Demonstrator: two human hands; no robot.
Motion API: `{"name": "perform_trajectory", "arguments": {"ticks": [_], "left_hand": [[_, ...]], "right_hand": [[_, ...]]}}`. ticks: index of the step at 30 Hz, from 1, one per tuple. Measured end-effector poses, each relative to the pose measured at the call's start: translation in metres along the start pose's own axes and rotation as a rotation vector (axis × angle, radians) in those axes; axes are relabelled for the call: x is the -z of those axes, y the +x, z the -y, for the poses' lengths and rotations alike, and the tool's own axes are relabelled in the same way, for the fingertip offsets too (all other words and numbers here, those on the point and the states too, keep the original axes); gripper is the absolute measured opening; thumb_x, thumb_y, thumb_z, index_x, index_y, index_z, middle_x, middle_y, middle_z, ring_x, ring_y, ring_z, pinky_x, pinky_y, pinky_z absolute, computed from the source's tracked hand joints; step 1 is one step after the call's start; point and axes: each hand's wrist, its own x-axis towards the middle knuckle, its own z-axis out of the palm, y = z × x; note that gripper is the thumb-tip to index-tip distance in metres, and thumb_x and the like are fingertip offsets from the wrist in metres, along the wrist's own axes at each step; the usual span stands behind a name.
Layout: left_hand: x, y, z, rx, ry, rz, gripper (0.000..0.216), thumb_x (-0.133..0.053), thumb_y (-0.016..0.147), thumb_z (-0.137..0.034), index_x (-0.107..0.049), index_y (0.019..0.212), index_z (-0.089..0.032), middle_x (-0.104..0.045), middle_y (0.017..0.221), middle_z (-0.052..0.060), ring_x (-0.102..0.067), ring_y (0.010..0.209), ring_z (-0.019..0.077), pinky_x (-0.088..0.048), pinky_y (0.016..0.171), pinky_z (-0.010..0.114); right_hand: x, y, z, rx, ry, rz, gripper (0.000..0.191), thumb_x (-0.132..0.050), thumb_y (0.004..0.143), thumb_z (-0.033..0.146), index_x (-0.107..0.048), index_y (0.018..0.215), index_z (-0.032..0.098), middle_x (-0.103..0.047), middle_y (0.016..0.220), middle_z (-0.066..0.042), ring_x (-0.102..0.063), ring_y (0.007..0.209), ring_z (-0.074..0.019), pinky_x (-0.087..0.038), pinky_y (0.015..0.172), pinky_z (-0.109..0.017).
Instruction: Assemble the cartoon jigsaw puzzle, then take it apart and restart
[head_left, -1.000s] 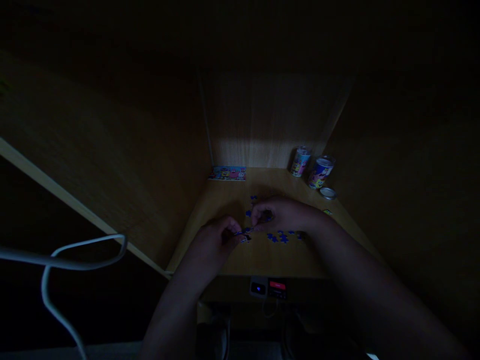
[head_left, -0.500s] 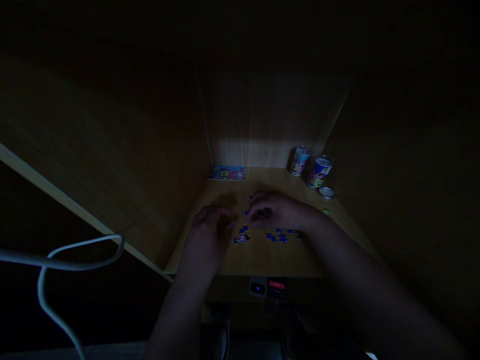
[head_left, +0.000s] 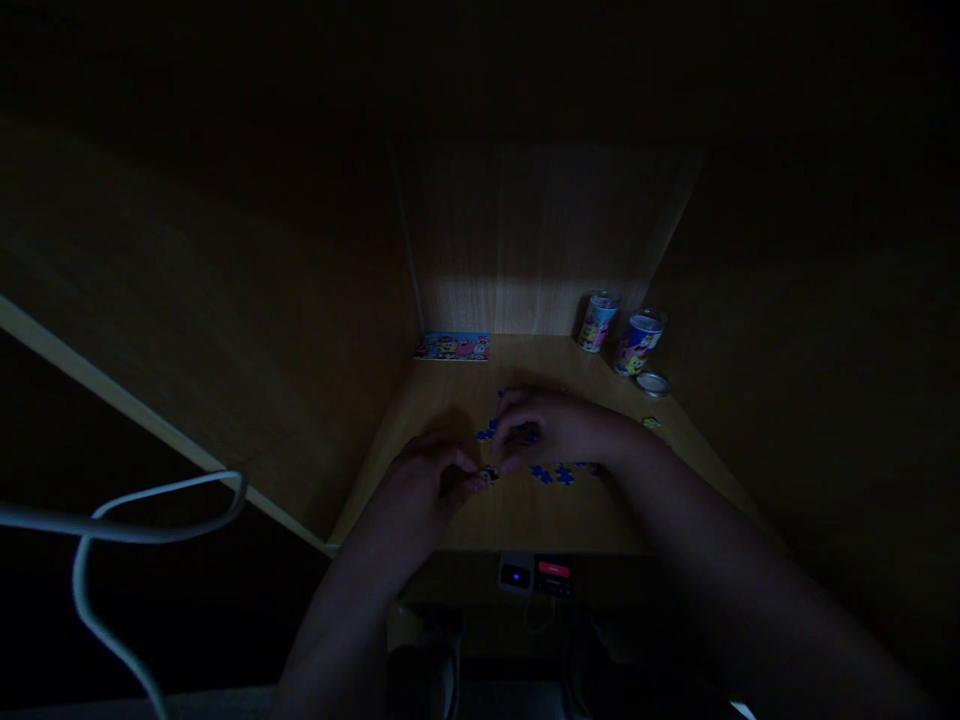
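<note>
The scene is very dark. Both my hands rest on a small wooden desk (head_left: 450,400) among several scattered blue puzzle pieces (head_left: 559,474). My left hand (head_left: 431,480) is curled, its fingertips pinched on a small joined bit of puzzle (head_left: 490,475) near the desk's middle. My right hand (head_left: 551,430) lies just behind and to the right, fingers bent down onto the pieces, one fingertip touching that same joined bit. Whether the right hand holds a piece is hidden in shadow.
A printed cartoon picture card (head_left: 452,347) lies at the back left of the desk. Two printed tins (head_left: 598,322) (head_left: 637,343) stand at the back right, with a round lid (head_left: 652,383) beside them. Wooden walls enclose the desk. A white cable (head_left: 120,510) loops at left.
My left hand had lifted off the joined pieces half a second ago; now it is back down, pinching them. My right hand shifted slightly toward the left hand.
</note>
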Motion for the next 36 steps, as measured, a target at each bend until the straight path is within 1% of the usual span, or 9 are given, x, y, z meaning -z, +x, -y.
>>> {"name": "perform_trajectory", "arguments": {"ticks": [9,12,15,18,21,26,28,32,36], "left_hand": [[-0.007,0.002,-0.004,-0.004,-0.098,-0.018,0.009,-0.076,0.095,-0.018,-0.078,0.091,-0.026,-0.081,0.097,-0.001,-0.076,0.093,0.0211,-0.055,0.085,0.032],[-0.006,0.004,-0.003,0.032,-0.118,-0.096,0.008,-0.073,0.098,-0.021,-0.077,0.092,-0.026,-0.082,0.094,-0.002,-0.077,0.090,0.0199,-0.056,0.084,0.031],[-0.006,0.011,0.001,0.068,0.014,-0.240,0.011,-0.069,0.101,-0.021,-0.079,0.098,-0.025,-0.083,0.098,0.000,-0.077,0.091,0.0209,-0.057,0.085,0.032],[-0.010,0.019,0.005,0.038,0.221,-0.287,0.016,-0.069,0.099,-0.016,-0.082,0.102,-0.025,-0.083,0.102,0.004,-0.076,0.095,0.0250,-0.058,0.089,0.036],[-0.014,0.022,0.007,0.010,0.281,-0.283,0.020,-0.066,0.100,-0.013,-0.083,0.103,-0.023,-0.082,0.105,0.009,-0.073,0.102,0.0294,-0.057,0.097,0.042],[-0.014,0.018,0.006,-0.096,0.316,-0.274,0.025,-0.063,0.098,-0.009,-0.082,0.110,-0.022,-0.080,0.118,0.009,-0.070,0.111,0.0286,-0.057,0.103,0.044],[-0.014,0.017,0.005,-0.135,0.342,-0.215,0.025,-0.063,0.099,-0.010,-0.082,0.109,-0.022,-0.080,0.117,0.007,-0.071,0.111,0.0276,-0.058,0.103,0.043],[-0.018,0.016,0.002,-0.084,0.465,-0.194,0.025,-0.060,0.100,-0.012,-0.080,0.114,-0.018,-0.079,0.120,0.012,-0.070,0.113,0.0327,-0.057,0.104,0.049],[-0.022,0.015,0.000,-0.072,0.486,-0.214,0.037,-0.061,0.097,-0.012,-0.074,0.131,-0.015,-0.073,0.137,0.017,-0.066,0.124,0.0386,-0.054,0.107,0.056]], "right_hand": [[-0.003,0.002,-0.001,0.015,0.014,0.084,0.014,-0.089,0.089,0.033,-0.086,0.101,0.027,-0.072,0.105,-0.003,-0.069,0.105,-0.0194,-0.053,0.094,-0.032],[-0.004,0.002,0.000,-0.007,0.006,0.075,0.012,-0.088,0.091,0.032,-0.085,0.100,0.026,-0.074,0.105,-0.002,-0.069,0.103,-0.0182,-0.053,0.093,-0.031],[-0.004,0.001,0.001,-0.048,-0.006,0.054,0.012,-0.088,0.090,0.033,-0.085,0.097,0.024,-0.075,0.105,-0.002,-0.070,0.101,-0.0179,-0.054,0.092,-0.031],[-0.002,0.001,0.002,-0.043,-0.040,0.023,0.012,-0.090,0.088,0.033,-0.084,0.095,0.023,-0.076,0.103,-0.003,-0.071,0.098,-0.0181,-0.054,0.091,-0.032],[0.004,-0.001,0.002,-0.044,-0.110,-0.101,0.011,-0.084,0.094,0.033,-0.083,0.097,0.022,-0.076,0.099,-0.003,-0.071,0.092,-0.0183,-0.053,0.085,-0.032],[0.023,-0.011,-0.003,-0.236,-0.315,-0.489,0.020,-0.064,0.105,0.030,-0.078,0.098,0.019,-0.078,0.097,-0.007,-0.071,0.087,-0.0189,-0.052,0.080,-0.032],[0.030,-0.018,-0.005,-0.282,-0.354,-0.526,0.022,-0.061,0.106,0.029,-0.078,0.099,0.017,-0.079,0.098,-0.008,-0.072,0.088,-0.0199,-0.052,0.080,-0.033],[0.028,-0.026,0.004,-0.238,-0.386,-0.366,0.015,-0.068,0.100,0.024,-0.082,0.098,0.020,-0.081,0.093,-0.006,-0.072,0.085,-0.0202,-0.052,0.080,-0.033],[0.002,-0.027,0.024,-0.106,-0.483,-0.242,0.026,-0.064,0.100,0.013,-0.083,0.113,0.024,-0.081,0.114,-0.007,-0.071,0.110,-0.0231,-0.052,0.103,-0.040]]}}
